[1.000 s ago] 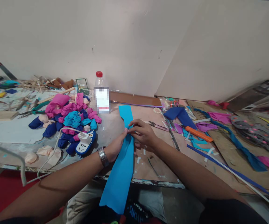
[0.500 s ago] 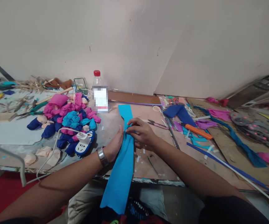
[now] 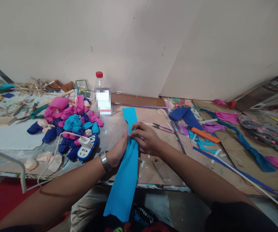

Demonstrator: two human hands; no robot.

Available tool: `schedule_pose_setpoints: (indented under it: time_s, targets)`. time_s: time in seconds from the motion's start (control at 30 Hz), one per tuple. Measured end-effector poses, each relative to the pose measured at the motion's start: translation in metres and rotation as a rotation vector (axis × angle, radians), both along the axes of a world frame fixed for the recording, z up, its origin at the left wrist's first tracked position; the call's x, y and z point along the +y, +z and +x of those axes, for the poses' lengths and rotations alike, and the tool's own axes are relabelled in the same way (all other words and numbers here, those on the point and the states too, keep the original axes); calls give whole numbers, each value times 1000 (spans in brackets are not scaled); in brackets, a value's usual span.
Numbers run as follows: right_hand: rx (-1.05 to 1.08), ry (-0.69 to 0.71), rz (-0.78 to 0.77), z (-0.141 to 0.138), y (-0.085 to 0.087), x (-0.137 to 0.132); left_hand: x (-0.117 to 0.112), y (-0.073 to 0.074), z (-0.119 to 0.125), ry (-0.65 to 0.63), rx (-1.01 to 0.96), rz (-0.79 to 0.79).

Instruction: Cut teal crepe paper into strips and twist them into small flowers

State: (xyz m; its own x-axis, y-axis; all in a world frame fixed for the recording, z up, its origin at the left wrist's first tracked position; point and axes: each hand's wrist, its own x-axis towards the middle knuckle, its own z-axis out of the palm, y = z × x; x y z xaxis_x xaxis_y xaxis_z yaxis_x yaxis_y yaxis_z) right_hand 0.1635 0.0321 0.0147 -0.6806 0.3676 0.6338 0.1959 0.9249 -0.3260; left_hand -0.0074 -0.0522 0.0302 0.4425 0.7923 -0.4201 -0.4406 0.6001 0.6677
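A long bright-blue crepe paper strip (image 3: 123,187) runs from the table top down over the front edge toward my lap, its middle gathered in creases. Along its left edge my left hand (image 3: 118,149) is closed on it, thumb upright and the other fingers hidden behind the paper. My right hand (image 3: 146,137) pinches the creased middle from the right with thumb and fingertips. Just beyond the right hand lie small pink-handled scissors (image 3: 163,128) and a roll of tape (image 3: 162,111).
Pink, navy and blue crepe paper bundles (image 3: 73,120) are heaped at left beside a power strip (image 3: 88,148) with a white cable. A red-capped bottle (image 3: 100,83) stands at the back. An orange utility knife (image 3: 205,135) and paper scraps lie right.
Both hands keep their hold on the blue crepe paper strip in almost the same place. The whole view has shifted very slightly.
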Motion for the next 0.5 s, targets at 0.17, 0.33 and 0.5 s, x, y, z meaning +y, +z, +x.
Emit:
schedule_pose_setpoints:
  time_s: [0.17, 0.33, 0.5]
  targets:
    - [66, -1, 11, 1, -1, 0, 2, -5, -2, -6, -26, -57]
    - [66, -11, 3, 0, 0, -1, 5, -14, -4, -21, -80, -81]
    - [92, -37, -2, 0, 6, -3, 8, -21, -5, 35, -135, -96]
